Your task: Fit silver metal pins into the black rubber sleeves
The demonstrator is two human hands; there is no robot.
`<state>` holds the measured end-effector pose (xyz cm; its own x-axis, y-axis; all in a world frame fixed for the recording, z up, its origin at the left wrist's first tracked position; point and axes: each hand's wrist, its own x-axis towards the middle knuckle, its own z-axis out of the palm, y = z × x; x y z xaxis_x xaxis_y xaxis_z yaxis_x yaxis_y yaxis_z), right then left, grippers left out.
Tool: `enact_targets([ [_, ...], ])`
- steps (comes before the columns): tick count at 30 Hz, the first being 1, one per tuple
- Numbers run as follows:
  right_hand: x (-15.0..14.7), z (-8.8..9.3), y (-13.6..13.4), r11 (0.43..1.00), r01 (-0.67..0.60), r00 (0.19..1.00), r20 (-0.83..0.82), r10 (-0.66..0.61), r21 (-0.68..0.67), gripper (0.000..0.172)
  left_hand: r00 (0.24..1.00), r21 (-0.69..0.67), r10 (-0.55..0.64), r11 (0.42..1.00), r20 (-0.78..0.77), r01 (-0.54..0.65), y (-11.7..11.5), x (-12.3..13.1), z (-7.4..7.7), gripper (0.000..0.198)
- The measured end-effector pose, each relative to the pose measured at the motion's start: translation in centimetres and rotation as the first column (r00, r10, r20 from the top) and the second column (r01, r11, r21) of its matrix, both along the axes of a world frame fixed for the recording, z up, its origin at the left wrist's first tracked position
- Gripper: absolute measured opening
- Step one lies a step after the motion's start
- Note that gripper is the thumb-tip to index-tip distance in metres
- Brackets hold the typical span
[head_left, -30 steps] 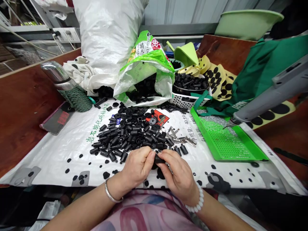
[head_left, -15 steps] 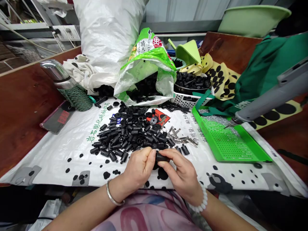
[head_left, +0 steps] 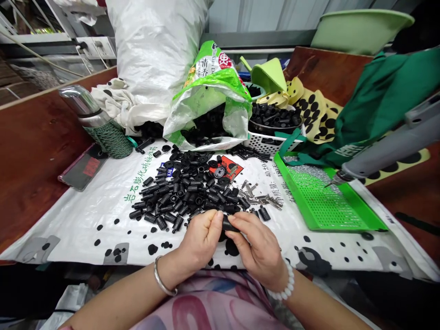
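Note:
Close to the table's front edge, a black cylindrical plastic part (head_left: 228,223) is held between my two hands. My left hand (head_left: 202,236) is closed in a fist around its left end, the thumb pressed on top. The fingertips and thumb of my right hand (head_left: 259,245) pinch its right side. Much of the part is hidden by my fingers. Just beyond my hands spreads a pile of small black plastic pieces (head_left: 185,188), with thin metal strips (head_left: 263,198) to its right. A black round piece (head_left: 232,248) lies below the part.
To the right is a green tray (head_left: 316,197) with small silvery pieces, an electric screwdriver (head_left: 385,153) hanging over it. Behind the pile stand an open green-and-white bag (head_left: 213,91) and a white basket (head_left: 264,142) of black parts. A thermos (head_left: 103,123) and phone (head_left: 82,167) are at left.
My right fingers have shifted slightly to the left along the black part. The electric screwdriver has swung a little to the right. Little else differs.

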<state>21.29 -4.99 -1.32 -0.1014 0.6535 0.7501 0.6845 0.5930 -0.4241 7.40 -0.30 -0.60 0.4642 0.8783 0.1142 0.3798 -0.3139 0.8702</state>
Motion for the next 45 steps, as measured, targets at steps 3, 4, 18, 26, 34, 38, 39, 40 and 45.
enact_targets([
  [3,0.2,0.1,0.1,0.997,-0.006,0.997,0.081,0.000,0.080,0.028,0.998,-0.128,0.014,0.992,0.056,-0.007,0.0,0.1,0.3,0.038],
  [4,0.2,0.1,0.1,0.996,-0.009,0.995,0.096,0.000,0.093,0.029,0.998,-0.145,0.019,0.989,0.064,-0.010,0.0,0.2,0.3,0.038],
  [18,1.0,-0.4,0.6,0.984,-0.132,0.951,0.295,0.093,0.117,0.030,0.990,-0.409,0.017,0.911,0.142,0.043,0.3,0.0,0.3,0.041],
  [26,-0.4,-0.6,-0.6,0.996,-0.064,0.998,-0.012,0.063,-0.060,0.030,0.999,-0.103,0.030,0.994,0.027,-0.027,-0.3,-0.2,0.2,0.037],
  [34,-0.5,-0.4,-0.5,0.990,-0.064,0.998,0.011,0.066,-0.124,0.027,0.996,-0.022,-0.017,1.000,-0.092,0.015,0.0,-1.2,0.5,0.040],
  [38,1.2,0.0,1.2,0.976,0.083,0.996,0.009,-0.083,-0.203,0.020,0.989,0.103,0.029,0.995,-0.144,-0.014,0.0,-2.8,1.1,0.034],
  [39,1.8,0.1,2.0,0.957,0.134,0.990,0.001,-0.139,-0.255,0.019,0.991,0.134,0.045,0.991,-0.123,-0.028,0.0,-3.3,1.0,0.032],
  [40,2.4,0.1,2.8,0.931,0.176,0.982,-0.006,-0.188,-0.320,0.018,0.994,0.169,0.056,0.985,-0.097,-0.039,0.0,-3.8,0.8,0.031],
  [45,4.0,-0.3,7.8,0.863,0.229,0.967,0.002,-0.255,-0.449,0.019,0.997,0.342,0.073,0.937,0.001,-0.069,-0.2,-6.3,-0.9,0.021],
])
